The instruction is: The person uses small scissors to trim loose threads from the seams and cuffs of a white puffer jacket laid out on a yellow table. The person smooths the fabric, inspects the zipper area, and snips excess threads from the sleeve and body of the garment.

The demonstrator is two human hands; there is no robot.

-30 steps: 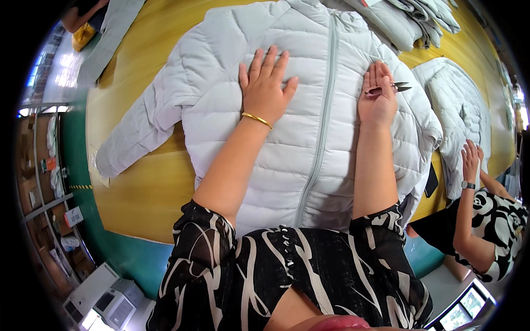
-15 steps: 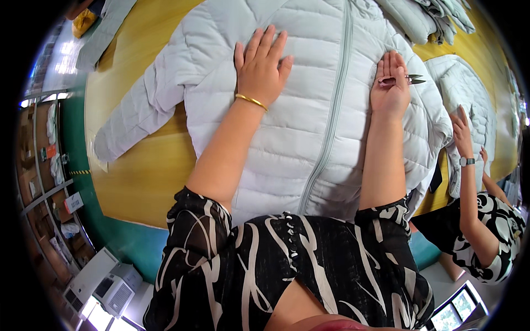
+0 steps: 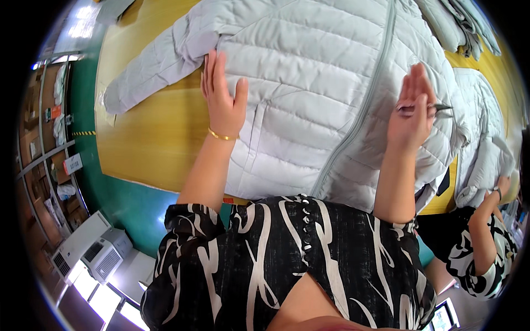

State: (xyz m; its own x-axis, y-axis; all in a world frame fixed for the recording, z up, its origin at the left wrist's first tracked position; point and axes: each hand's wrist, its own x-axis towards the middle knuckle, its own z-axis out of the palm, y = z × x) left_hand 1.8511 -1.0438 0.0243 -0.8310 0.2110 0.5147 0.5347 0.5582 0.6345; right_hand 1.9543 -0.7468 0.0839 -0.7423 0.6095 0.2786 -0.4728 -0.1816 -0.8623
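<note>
A pale grey quilted puffer jacket point(image 3: 309, 83) lies spread on the yellow table, its zipper point(image 3: 371, 99) closed and running aslant right of the middle. My left hand point(image 3: 225, 107) is open, fingers together and thumb apart, at the jacket's left side edge just below the sleeve point(image 3: 163, 60). It holds nothing. My right hand point(image 3: 409, 118) is over the jacket's right front, palm partly turned up. Small thread snips point(image 3: 407, 110) are held in it under the thumb, their dark blades pointing right, past the hand.
Bare yellow tabletop point(image 3: 149, 132) shows on the left. Folded grey garments point(image 3: 458, 27) are piled at the far right. Beside me on the right, a co-worker's arm point(image 3: 483, 237) reaches to another grey jacket point(image 3: 477, 121). Shelves with boxes point(image 3: 47, 149) stand beyond the green floor.
My left hand has moved left and nearer, from the jacket's chest to its side edge. The right hand, still with the snips, has come slightly nearer. The jacket has shifted to the right.
</note>
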